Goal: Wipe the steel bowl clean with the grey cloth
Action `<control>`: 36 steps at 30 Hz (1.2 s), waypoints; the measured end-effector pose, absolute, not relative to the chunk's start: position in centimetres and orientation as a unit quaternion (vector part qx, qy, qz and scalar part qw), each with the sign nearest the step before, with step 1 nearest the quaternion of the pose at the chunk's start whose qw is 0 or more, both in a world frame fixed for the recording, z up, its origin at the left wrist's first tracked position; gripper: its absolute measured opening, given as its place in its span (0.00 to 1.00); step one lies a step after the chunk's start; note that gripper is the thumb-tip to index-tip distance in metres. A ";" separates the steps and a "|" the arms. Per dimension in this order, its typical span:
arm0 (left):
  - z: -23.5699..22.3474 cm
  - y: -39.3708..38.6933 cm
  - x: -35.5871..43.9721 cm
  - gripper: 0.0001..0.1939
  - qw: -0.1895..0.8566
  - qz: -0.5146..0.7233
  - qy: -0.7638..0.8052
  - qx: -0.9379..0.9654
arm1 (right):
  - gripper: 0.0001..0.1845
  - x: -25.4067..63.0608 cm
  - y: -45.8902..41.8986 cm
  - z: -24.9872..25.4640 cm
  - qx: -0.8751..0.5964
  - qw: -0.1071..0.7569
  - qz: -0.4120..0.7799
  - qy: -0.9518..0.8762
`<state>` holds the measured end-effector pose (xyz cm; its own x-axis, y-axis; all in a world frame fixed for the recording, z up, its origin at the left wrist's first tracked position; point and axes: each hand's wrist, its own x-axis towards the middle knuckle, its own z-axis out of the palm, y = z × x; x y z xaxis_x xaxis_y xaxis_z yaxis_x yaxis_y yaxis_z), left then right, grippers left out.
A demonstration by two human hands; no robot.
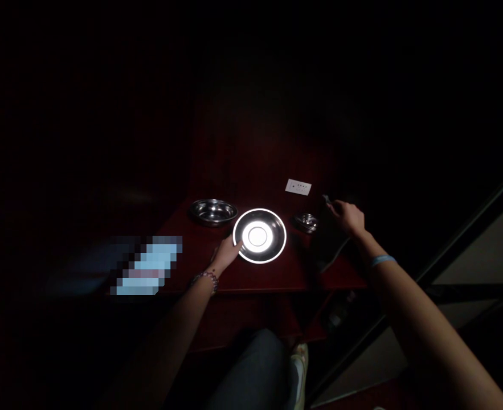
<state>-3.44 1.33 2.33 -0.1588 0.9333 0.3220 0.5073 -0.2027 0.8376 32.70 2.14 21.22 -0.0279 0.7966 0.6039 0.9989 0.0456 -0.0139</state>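
My left hand (226, 253) grips the left rim of a round, shiny metal plate (272, 249), thumb over the edge. The plate is tipped toward me above the red surface, with a bright glare in its middle. To its left sits an oval-looking metal bowl (213, 212). On its right is a small metal bowl (306, 222), possibly several stacked together. Further right, my right hand (348, 217) is closed with its fingertips pinched. A small greyish tip (327, 199) pokes out beyond the fingers; what it belongs to is too dark to make out.
The dark red tabletop (251, 282) ends at a front edge close to my knees. A white wall socket plate (298, 187) is behind the bowls. At left is a pixelated bright patch (148, 267). Below right are a dim bottle (340, 310) and a slanted dark frame (405, 302).
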 end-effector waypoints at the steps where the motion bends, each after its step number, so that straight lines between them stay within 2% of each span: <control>1: 2.4 1.4 -3.4 0.18 0.219 0.478 0.593 0.610 | 0.24 32.3 1.8 22.2 -0.644 0.232 -0.265 -0.679; 3: 2.4 1.4 -3.3 0.18 0.221 0.475 0.595 0.609 | 0.24 31.3 0.8 23.7 -0.593 0.236 -0.338 -0.692; 6: 2.6 1.4 -3.3 0.17 0.225 0.475 0.594 0.608 | 0.22 29.3 -1.2 22.9 -0.506 0.223 -0.369 -0.747; 8: 2.6 1.3 -3.3 0.17 0.230 0.476 0.592 0.608 | 0.20 28.2 -2.8 19.8 -0.471 0.192 -0.349 -0.787; 14: 2.0 1.8 -3.6 0.19 0.231 0.469 0.581 0.624 | 0.16 26.7 -7.5 5.9 -0.347 0.069 -0.277 -0.893; 17: 1.3 2.5 -3.8 0.20 0.220 0.457 0.585 0.633 | 0.16 26.4 -9.0 2.8 -0.310 0.070 -0.271 -0.909; 20: 0.7 3.2 -3.9 0.21 0.215 0.458 0.588 0.632 | 0.17 26.1 -9.6 3.4 -0.329 0.094 -0.261 -0.903; 24: 0.2 3.7 -3.9 0.20 0.213 0.462 0.594 0.623 | 0.24 26.3 -8.6 7.0 -0.349 0.130 -0.223 -0.901; 30: 0.4 3.6 -4.0 0.20 0.223 0.463 0.591 0.621 | 0.29 28.0 -2.1 11.3 -0.468 0.184 -0.166 -0.848; 33: 0.3 3.6 -4.0 0.21 0.222 0.474 0.584 0.620 | 0.30 28.7 1.8 10.2 -0.529 0.178 -0.116 -0.822; 36: 0.2 3.6 -4.2 0.21 0.224 0.475 0.581 0.622 | 0.28 28.8 4.2 7.0 -0.562 0.140 -0.071 -0.812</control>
